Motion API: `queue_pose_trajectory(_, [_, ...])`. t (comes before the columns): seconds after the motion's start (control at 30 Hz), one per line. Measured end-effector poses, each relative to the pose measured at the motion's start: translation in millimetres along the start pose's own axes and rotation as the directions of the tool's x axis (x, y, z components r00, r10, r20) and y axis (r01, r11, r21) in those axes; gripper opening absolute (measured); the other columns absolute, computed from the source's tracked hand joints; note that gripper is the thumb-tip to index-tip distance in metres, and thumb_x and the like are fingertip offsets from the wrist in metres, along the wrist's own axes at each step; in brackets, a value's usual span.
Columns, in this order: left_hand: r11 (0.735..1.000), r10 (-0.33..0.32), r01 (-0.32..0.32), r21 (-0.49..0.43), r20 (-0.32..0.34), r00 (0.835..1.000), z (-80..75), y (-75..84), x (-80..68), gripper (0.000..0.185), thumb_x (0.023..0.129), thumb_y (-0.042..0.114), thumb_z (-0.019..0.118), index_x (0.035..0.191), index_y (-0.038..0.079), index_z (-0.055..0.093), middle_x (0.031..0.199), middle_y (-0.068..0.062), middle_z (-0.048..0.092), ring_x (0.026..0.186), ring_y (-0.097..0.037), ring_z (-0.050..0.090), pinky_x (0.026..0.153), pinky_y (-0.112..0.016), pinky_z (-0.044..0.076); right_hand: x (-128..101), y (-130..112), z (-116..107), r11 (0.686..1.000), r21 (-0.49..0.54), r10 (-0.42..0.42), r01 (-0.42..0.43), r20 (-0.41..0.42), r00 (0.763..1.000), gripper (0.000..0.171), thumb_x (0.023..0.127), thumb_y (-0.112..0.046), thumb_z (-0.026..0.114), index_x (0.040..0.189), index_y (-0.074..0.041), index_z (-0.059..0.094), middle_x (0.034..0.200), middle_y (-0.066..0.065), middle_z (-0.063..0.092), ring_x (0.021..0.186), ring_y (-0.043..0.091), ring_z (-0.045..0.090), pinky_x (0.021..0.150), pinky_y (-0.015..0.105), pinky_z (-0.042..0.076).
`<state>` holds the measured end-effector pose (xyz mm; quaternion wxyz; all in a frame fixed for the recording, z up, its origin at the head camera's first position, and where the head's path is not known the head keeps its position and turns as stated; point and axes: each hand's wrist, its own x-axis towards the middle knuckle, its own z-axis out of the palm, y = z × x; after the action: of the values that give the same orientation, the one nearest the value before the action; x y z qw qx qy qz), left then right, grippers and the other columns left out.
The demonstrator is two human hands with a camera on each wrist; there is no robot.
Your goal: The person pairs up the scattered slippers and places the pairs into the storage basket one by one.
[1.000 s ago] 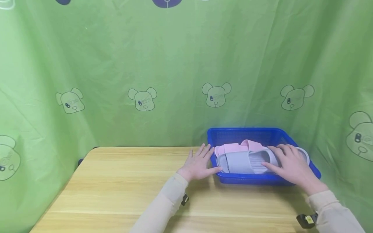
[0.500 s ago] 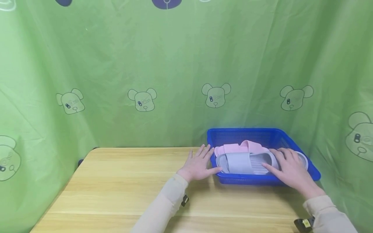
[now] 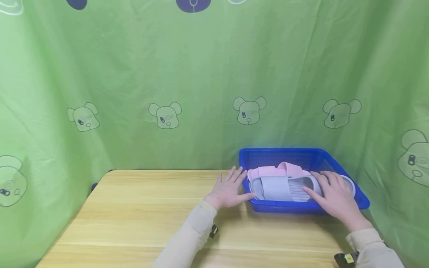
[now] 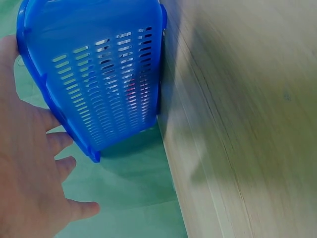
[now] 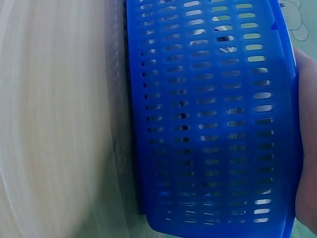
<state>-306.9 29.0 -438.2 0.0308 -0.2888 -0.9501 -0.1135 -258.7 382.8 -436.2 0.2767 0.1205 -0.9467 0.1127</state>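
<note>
A blue slotted basket (image 3: pixel 301 154) stands at the table's back right and holds a grey slipper (image 3: pixel 281 187) in front of a pink slipper (image 3: pixel 279 170). My left hand (image 3: pixel 229 188) lies flat with straight fingers, its fingertips against the basket's left rim (image 4: pixel 94 79). My right hand (image 3: pixel 335 193) reaches over the front rim and rests on the heel end of the grey slipper, thumb along its near side. The right wrist view shows only the basket's slotted wall (image 5: pixel 213 124) and the edge of my right hand.
The wooden table (image 3: pixel 140 212) stretches left of the basket. A green curtain (image 3: pixel 187 74) with bear prints hangs close behind and on both sides. The basket sits near the table's right edge.
My right hand has drawn slightly toward me over the grey slipper's heel. The left hand and the basket have stayed where they were.
</note>
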Motion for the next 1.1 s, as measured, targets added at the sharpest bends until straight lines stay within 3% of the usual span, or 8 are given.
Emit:
queue_pose_trajectory(0.4, [1.000, -0.003, 0.003, 0.012, -0.045, 0.999, 0.0, 2.1, -3.8, 0.088, 0.089, 0.079, 0.029, 0.157, 0.025, 0.018, 0.164, 0.001, 0.018, 0.154, -0.023, 0.005, 0.120, -0.063, 0.009, -1.9, -5.6, -5.6, 0.998, 0.020, 0.066, -0.066, 0.022, 0.998, 0.070, 0.088, -0.050, 0.064, 0.145, -0.014, 0.044, 0.139, 0.029, 0.042, 0.129, 0.053, 0.032, 0.103, 0.075, 0.020])
queue_pose_trajectory(0.77, [0.999, 0.001, 0.003, 0.042, -0.096, 0.995, 0.9, 1.9, -9.7, 0.085, 0.089, 0.079, 0.027, 0.155, 0.024, 0.026, 0.163, 0.000, 0.021, 0.154, -0.023, 0.006, 0.119, -0.064, 0.011, 4.9, -19.0, -9.3, 0.996, 0.064, 0.059, -0.058, -0.016, 0.998, 0.068, 0.089, -0.046, 0.065, 0.144, -0.012, 0.045, 0.140, 0.031, 0.041, 0.133, 0.053, 0.030, 0.104, 0.074, 0.020])
queue_pose_trajectory(1.1, [1.000, -0.025, 0.025, -0.003, -0.127, 0.992, -8.1, -3.1, -22.7, 0.082, 0.091, 0.077, 0.027, 0.155, 0.025, 0.026, 0.164, 0.002, 0.017, 0.154, -0.023, 0.004, 0.120, -0.062, 0.007, 11.8, -39.8, -9.1, 0.994, 0.108, 0.045, -0.037, -0.073, 0.996, 0.064, 0.088, -0.042, 0.067, 0.142, -0.012, 0.048, 0.139, 0.029, 0.044, 0.133, 0.051, 0.032, 0.108, 0.071, 0.021])
